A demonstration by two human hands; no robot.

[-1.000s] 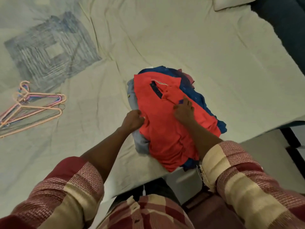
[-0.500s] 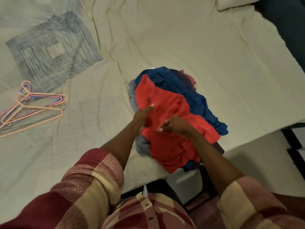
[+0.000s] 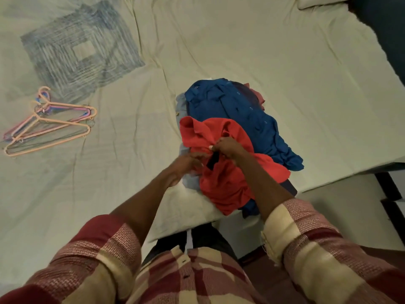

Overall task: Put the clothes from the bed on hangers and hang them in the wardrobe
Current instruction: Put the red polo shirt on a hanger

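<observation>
Red shirt [image 3: 219, 172] sits on top of the clothes pile [image 3: 236, 137], at the bed's near edge. Right hand [image 3: 228, 147] pinches a fold of red cloth beside the dark placket; left hand [image 3: 186, 165] grips the same shirt just left of it, fingers curled into the fabric.

Risks, as judged: lifting the shirt may drag the blue shirt [image 3: 236, 110] beneath off the pile and over the edge; bunched cloth could tangle when threaded onto a hanger.

Hangers [image 3: 50, 126] lie well left of the pile. Bed [image 3: 285, 62] has a pale, creased sheet with a blue square print; pillow [image 3: 317, 2] far beyond the pile. Wardrobe not in view.
</observation>
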